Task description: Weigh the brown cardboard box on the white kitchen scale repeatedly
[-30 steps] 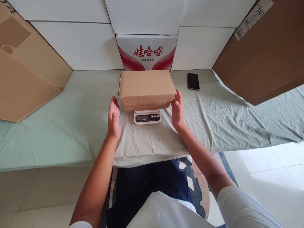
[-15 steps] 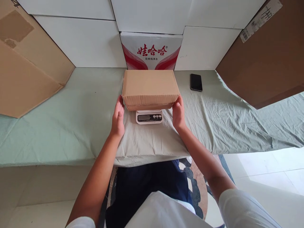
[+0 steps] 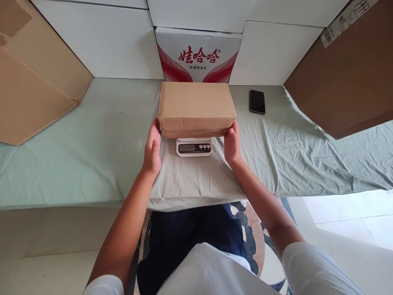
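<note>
A closed brown cardboard box (image 3: 197, 100) sits over a small white kitchen scale (image 3: 194, 148), covering its weighing plate. The scale's dark display and round buttons show below the box's near edge. My left hand (image 3: 153, 147) is at the box's left side, its fingers reaching along the near left corner and its thumb up. Against the near right corner rests my right hand (image 3: 232, 141), with its fingertips partly hidden by the box. Between them, both hands hold the box from its sides.
A green-grey cloth (image 3: 123, 164) covers the table. Behind the box stands a white and red printed carton (image 3: 199, 55) against white panels. A black phone (image 3: 257, 102) lies to the right. Large cardboard sheets stand at the left (image 3: 39, 78) and right (image 3: 344, 78).
My head view has shifted slightly, so the scene sits a little higher in the picture. Both hands stay at the sides of the box, and the box stays over the scale.
</note>
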`<action>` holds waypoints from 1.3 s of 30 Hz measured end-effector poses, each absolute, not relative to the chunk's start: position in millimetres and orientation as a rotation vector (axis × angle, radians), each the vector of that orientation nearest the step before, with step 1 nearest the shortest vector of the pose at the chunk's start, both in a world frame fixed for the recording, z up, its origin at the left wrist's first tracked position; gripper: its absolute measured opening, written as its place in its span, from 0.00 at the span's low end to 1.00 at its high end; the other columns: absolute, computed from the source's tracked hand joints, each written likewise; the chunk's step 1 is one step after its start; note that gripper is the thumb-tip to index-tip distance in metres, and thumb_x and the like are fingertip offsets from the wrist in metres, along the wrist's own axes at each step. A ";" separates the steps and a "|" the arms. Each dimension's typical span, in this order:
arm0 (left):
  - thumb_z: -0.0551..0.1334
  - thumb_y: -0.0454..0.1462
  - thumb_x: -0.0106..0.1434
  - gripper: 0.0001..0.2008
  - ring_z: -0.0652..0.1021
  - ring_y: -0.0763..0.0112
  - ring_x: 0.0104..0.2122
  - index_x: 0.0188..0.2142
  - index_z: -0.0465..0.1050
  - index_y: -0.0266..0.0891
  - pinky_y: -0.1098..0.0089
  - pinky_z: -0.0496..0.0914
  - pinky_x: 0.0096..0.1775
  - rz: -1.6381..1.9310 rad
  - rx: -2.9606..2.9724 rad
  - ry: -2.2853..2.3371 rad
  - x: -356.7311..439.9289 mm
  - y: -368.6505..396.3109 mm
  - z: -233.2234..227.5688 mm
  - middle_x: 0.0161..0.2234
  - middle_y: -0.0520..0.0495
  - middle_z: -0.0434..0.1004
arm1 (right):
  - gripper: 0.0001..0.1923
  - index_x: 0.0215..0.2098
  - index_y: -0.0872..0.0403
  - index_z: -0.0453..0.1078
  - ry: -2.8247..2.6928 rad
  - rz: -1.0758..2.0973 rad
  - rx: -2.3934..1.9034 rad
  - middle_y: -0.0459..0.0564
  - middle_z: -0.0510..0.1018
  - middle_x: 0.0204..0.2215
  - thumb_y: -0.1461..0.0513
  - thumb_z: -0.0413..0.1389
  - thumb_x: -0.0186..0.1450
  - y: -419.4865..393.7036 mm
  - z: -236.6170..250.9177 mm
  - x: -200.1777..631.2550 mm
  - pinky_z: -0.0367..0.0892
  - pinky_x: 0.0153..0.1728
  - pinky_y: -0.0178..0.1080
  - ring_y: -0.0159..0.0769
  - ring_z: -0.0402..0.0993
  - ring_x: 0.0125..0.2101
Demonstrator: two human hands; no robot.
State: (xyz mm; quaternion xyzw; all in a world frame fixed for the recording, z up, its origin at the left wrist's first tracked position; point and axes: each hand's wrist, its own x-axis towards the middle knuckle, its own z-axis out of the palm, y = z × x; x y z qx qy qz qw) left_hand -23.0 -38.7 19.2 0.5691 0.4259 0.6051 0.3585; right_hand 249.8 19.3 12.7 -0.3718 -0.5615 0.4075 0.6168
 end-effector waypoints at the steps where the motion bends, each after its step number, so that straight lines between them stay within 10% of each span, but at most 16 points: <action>1: 0.52 0.65 0.66 0.42 0.52 0.58 0.76 0.73 0.55 0.52 0.58 0.51 0.75 1.563 1.471 1.078 -23.2 -38.3 18.6 0.77 0.51 0.51 | 0.26 0.58 0.36 0.67 -1.299 0.927 -0.859 0.45 0.73 0.61 0.40 0.48 0.66 19.2 12.8 249.9 0.60 0.70 0.61 0.51 0.64 0.67; 39: 0.53 0.66 0.64 0.42 0.56 0.53 0.75 0.70 0.61 0.51 0.54 0.51 0.74 1.491 1.481 1.050 -19.2 -36.0 20.7 0.74 0.46 0.58 | 0.31 0.63 0.35 0.62 -1.337 0.939 -0.890 0.44 0.69 0.65 0.37 0.48 0.66 14.6 18.0 244.0 0.63 0.70 0.57 0.48 0.64 0.68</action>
